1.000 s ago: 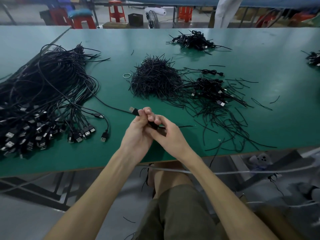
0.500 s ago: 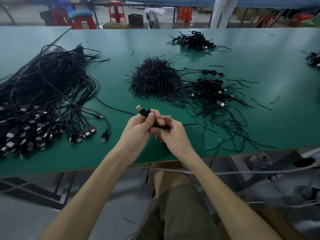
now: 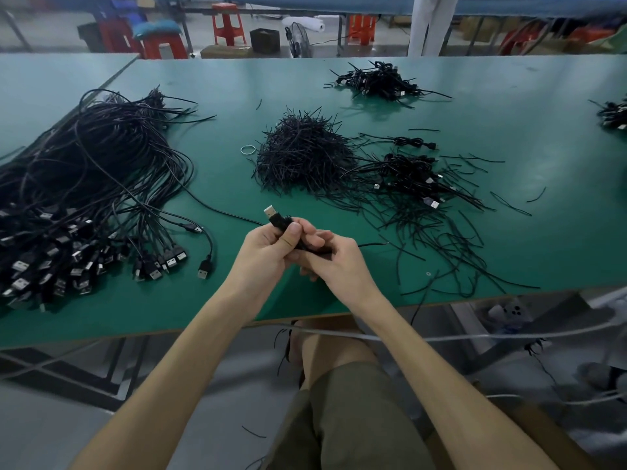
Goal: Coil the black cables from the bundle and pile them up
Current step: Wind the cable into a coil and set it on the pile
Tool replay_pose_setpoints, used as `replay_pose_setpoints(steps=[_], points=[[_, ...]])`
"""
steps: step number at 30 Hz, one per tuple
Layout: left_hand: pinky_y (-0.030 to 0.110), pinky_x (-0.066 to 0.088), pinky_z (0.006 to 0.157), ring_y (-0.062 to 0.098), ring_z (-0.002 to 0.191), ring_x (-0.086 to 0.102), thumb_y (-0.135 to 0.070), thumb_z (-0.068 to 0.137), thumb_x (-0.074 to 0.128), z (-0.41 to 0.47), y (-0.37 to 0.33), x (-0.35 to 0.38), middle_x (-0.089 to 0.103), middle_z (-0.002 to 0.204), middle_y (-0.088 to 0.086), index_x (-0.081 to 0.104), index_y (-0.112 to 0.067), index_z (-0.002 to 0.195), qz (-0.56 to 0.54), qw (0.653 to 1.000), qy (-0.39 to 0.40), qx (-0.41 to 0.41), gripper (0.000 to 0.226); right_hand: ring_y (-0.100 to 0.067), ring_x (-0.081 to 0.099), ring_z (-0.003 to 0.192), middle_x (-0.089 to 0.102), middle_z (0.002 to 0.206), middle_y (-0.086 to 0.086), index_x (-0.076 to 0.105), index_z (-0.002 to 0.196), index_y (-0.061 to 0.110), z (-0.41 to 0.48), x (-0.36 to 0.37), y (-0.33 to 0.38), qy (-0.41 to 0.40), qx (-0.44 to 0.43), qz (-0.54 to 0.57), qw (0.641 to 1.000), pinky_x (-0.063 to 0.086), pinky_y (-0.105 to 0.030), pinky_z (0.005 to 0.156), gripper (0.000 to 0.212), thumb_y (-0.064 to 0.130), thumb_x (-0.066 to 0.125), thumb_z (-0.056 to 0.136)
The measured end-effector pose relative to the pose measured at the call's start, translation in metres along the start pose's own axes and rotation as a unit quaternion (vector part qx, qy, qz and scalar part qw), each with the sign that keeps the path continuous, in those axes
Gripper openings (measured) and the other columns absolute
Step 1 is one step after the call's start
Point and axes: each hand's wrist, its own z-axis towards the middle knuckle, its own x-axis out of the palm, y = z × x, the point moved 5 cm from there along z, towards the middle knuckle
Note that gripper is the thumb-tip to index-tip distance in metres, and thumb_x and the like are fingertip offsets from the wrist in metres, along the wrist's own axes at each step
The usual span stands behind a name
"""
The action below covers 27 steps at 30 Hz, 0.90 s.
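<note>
Left grip [image 3: 268,252]: clenched round the plug end of the held cable [image 3: 307,245], with the thumb laid over it.
Right grip [image 3: 339,266]: curled round the same cable, touching the left grip on its right side.
Held cable: carried above the near edge of the tabletop [image 3: 509,252], in front of the person. How much of it is already gathered is hidden by the fingers.
USB plug [image 3: 270,212]: seen poking out of the left grip.
Long axis: the plug is pointed up and left, away from the person, and the gathered part is run down-right into the right grip.
Loose strand [image 3: 217,207]: trailed leftward across the tabletop toward the bundle [image 3: 84,184].
Nearer side: the bundle is lain well to the left, so slack is judged to be drawn in from the left grip's side.
Coiled pile [image 3: 410,171]: set ahead and right, nearer the right grip, beside a heap of short ties [image 3: 302,154].
</note>
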Motion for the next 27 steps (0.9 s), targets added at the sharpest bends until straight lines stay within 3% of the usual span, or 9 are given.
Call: replay_pose_setpoints(steps=[2,4,9,16,22,27], points=[[0.048,0.05,0.067,0.034,0.087,0.067,-0.023,0.098,0.053,0.0003,-0.0018,-0.0007,0.073,0.093,0.015,0.07,-0.007,0.094,0.037,0.999,-0.015,0.005,0.023,-0.013,0.068,0.068,0.072,0.075,0.005,0.074,0.11,0.016,0.0002,0.0012,0.0011,0.005,0.001,0.019,1.0,0.053,-0.027,0.06,0.021,0.013,0.078,0.089],[0.041,0.051,0.062,0.034,0.078,0.066,-0.02,0.101,0.053,0.0016,-0.0036,-0.0003,0.074,0.093,0.017,0.072,-0.01,0.093,0.072,0.997,-0.025,0.015,0.022,-0.014,0.071,0.069,0.074,0.078,0.003,0.073,0.109,0.023,0.0004,0.0014,0.0017,0.005,0.004,0.047,0.999,0.054,-0.024,0.06,0.023,0.013,0.078,0.089],[0.031,0.051,0.053,0.027,0.069,0.066,-0.012,0.105,0.05,0.0034,-0.0041,0.0039,0.076,0.091,0.016,0.071,-0.007,0.095,0.089,0.995,-0.04,0.027,0.024,-0.019,0.071,0.07,0.075,0.082,-0.004,0.074,0.106,0.025,0.0008,-0.0023,0.0007,-0.01,-0.002,0.095,0.995,0.055,-0.025,0.062,0.026,0.011,0.08,0.085],[0.034,0.051,0.055,0.029,0.072,0.064,-0.012,0.103,0.051,0.0043,0.0002,0.0055,0.074,0.092,0.019,0.07,-0.005,0.094,0.082,0.995,-0.035,0.038,0.022,-0.018,0.07,0.067,0.074,0.076,-0.002,0.073,0.109,0.015,0.0025,-0.0056,-0.0056,-0.027,-0.006,0.09,0.996,0.057,-0.026,0.061,0.031,0.002,0.075,0.081],[0.043,0.052,0.07,0.05,0.103,0.058,-0.018,0.101,0.051,0.004,-0.0051,0.0041,0.07,0.103,0.024,0.064,0.002,0.097,0.041,0.997,0.064,0.02,0.024,-0.016,0.066,0.064,0.072,0.072,-0.004,0.076,0.102,0.019,0.0021,-0.0068,-0.0039,-0.022,-0.006,0.109,0.994,0.055,-0.025,0.062,0.033,0.0,0.072,0.075],[0.044,0.049,0.072,0.042,0.097,0.054,-0.014,0.103,0.046,0.0033,-0.0083,0.0048,0.066,0.112,0.027,0.061,0.002,0.099,0.031,0.997,0.065,-0.016,0.022,-0.017,0.065,0.062,0.071,0.071,-0.006,0.077,0.098,0.022,0.0029,-0.008,-0.0038,-0.027,-0.01,0.124,0.992,0.055,-0.027,0.06,0.034,-0.004,0.071,0.076]])
